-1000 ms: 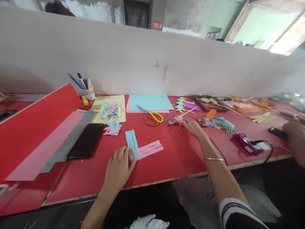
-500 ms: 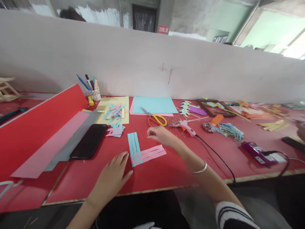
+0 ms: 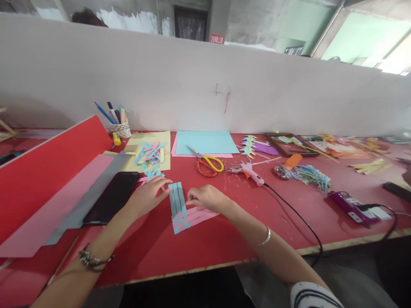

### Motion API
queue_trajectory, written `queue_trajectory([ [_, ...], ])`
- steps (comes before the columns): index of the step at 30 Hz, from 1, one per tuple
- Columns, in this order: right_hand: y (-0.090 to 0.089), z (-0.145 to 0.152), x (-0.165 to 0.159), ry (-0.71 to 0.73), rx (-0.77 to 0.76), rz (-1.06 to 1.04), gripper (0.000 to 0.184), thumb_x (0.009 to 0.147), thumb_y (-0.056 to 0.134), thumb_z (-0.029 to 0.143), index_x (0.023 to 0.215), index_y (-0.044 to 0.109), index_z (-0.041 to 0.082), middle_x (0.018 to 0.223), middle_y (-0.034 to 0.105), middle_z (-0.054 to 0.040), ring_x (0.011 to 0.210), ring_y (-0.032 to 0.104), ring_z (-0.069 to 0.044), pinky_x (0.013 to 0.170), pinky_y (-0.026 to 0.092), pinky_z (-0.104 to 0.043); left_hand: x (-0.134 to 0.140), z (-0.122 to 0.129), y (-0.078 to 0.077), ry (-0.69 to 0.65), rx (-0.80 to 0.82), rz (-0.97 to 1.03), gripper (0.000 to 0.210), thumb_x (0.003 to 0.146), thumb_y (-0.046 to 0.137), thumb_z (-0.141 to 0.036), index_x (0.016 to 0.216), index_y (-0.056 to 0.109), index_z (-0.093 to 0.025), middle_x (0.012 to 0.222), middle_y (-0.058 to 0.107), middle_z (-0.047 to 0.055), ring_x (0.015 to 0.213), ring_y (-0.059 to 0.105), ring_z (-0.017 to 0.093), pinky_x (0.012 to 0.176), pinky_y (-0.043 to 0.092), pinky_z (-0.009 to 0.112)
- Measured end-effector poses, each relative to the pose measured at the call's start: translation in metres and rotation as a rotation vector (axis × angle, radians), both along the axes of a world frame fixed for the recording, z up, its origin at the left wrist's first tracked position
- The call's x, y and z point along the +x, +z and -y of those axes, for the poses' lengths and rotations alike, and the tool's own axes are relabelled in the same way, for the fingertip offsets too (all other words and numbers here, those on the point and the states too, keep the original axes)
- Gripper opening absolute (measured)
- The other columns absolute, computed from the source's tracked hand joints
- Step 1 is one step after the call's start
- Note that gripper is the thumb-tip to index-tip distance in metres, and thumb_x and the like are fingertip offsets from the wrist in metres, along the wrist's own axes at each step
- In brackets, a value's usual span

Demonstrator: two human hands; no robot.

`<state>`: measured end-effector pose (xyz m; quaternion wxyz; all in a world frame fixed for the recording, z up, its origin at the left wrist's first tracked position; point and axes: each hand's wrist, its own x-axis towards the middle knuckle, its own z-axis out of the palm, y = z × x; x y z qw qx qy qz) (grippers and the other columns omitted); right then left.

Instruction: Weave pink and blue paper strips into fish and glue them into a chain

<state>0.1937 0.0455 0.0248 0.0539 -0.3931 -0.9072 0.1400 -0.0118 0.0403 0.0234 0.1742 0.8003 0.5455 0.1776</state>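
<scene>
A woven paper piece lies flat on the red table, a checkered corner with blue strips running away from me and pink strips running right. At the top left of the blue strips is my left hand, its fingers loosely bent, thumb apart, fingertips at the paper's edge. My right hand is closed, fingers curled against the thumb, just right of the blue strips and above the pink ones. Whatever it may pinch is hidden.
Beyond lie scissors, a pink glue gun with a cord, and blue paper sheets. Paper scraps and a black phone are left. A purple power strip sits right. A low white partition stands behind.
My left hand has moved from beside the woven corner up to the far end of the blue strips. The right hand has come down and left, close to the strips. The view has shifted slightly.
</scene>
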Motion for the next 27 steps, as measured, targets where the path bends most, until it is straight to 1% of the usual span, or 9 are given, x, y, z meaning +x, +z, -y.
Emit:
queue_trajectory([
  [4,0.004,-0.001,0.003,-0.069,0.092,0.048,0.023,0.08,0.055,0.037,0.084,0.058,0.015,0.059,0.06,0.0,0.052,0.051,-0.009,0.05,0.026,-0.02,0.01,-0.023,-0.013,0.033,0.052,0.094,0.043,0.079,0.03,-0.043,0.098,0.056,-0.015,0.102,0.061,0.011,0.084,0.06,0.021,0.074,0.047,0.032],
  [8,0.01,-0.01,0.017,-0.21,0.161,0.098,0.025,0.082,0.051,0.04,0.077,0.059,0.017,0.057,0.059,0.0007,0.053,0.051,-0.01,0.05,0.025,-0.021,0.011,-0.027,-0.022,0.04,0.099,0.149,0.039,0.079,0.03,-0.041,0.094,0.055,-0.015,0.098,0.061,0.011,0.079,0.06,0.02,0.072,0.046,0.032],
  [11,0.021,-0.023,0.045,-0.391,0.216,0.132,0.026,0.087,0.042,0.036,0.079,0.06,0.018,0.07,0.064,-0.0018,0.064,0.056,-0.011,0.054,0.029,-0.021,0.007,-0.025,-0.024,0.026,0.123,0.165,0.036,0.079,0.031,-0.04,0.089,0.056,-0.016,0.09,0.062,0.009,0.077,0.059,0.02,0.07,0.046,0.032],
  [14,0.036,-0.034,0.085,-0.629,0.259,0.173,0.032,0.092,0.028,0.027,0.102,0.056,0.017,0.093,0.065,-0.0073,0.08,0.058,-0.015,0.061,0.034,-0.023,0.003,-0.024,-0.025,0.015,0.145,0.176,0.034,0.079,0.031,-0.039,0.087,0.056,-0.017,0.086,0.062,0.008,0.075,0.059,0.019,0.068,0.046,0.031],
  [17,0.043,-0.037,0.121,-0.798,0.208,0.272,0.029,0.088,0.037,0.025,0.108,0.053,0.013,0.098,0.063,-0.0115,0.085,0.058,-0.019,0.063,0.037,-0.026,0.002,-0.025,-0.026,0.006,0.16,0.152,0.035,0.081,0.03,-0.039,0.088,0.056,-0.017,0.088,0.062,0.008,0.08,0.059,0.02,0.07,0.046,0.032],
  [19,0.039,-0.036,0.138,-0.851,0.096,0.373,0.027,0.084,0.046,0.034,0.089,0.06,0.011,0.08,0.065,-0.0094,0.073,0.059,-0.018,0.061,0.04,-0.028,0.002,-0.025,-0.027,0.012,0.188,0.109,0.037,0.082,0.029,-0.04,0.092,0.056,-0.016,0.093,0.061,0.01,0.089,0.057,0.022,0.077,0.044,0.034],
  [22,0.025,-0.036,0.149,-0.884,-0.02,0.484,0.022,0.081,0.053,0.034,0.082,0.06,0.013,0.078,0.063,-0.0035,0.07,0.058,-0.013,0.066,0.045,-0.029,0.0,-0.026,-0.031,0.022,0.217,0.014,0.042,0.081,0.031,-0.045,0.098,0.055,-0.016,0.102,0.059,0.012,0.101,0.052,0.027,0.085,0.041,0.04],
  [25,0.014,-0.039,0.153,-0.886,0.003,0.502,0.013,0.078,0.054,0.022,0.084,0.062,0.014,0.087,0.065,-0.0075,0.079,0.059,-0.017,0.066,0.041,-0.027,0.0,-0.026,-0.033,-0.009,0.189,-0.065,0.039,0.078,0.036,-0.048,0.094,0.054,-0.017,0.103,0.058,0.012,0.1,0.051,0.028,0.086,0.04,0.042],
  [27,0.011,-0.042,0.155,-0.876,0.046,0.485,0.016,0.076,0.051,0.017,0.085,0.063,0.014,0.091,0.066,-0.0107,0.083,0.059,-0.02,0.064,0.037,-0.025,0.0,-0.025,-0.034,-0.031,0.169,-0.089,0.036,0.077,0.039,-0.049,0.088,0.053,-0.018,0.102,0.058,0.011,0.098,0.052,0.028,0.085,0.04,0.043],
])
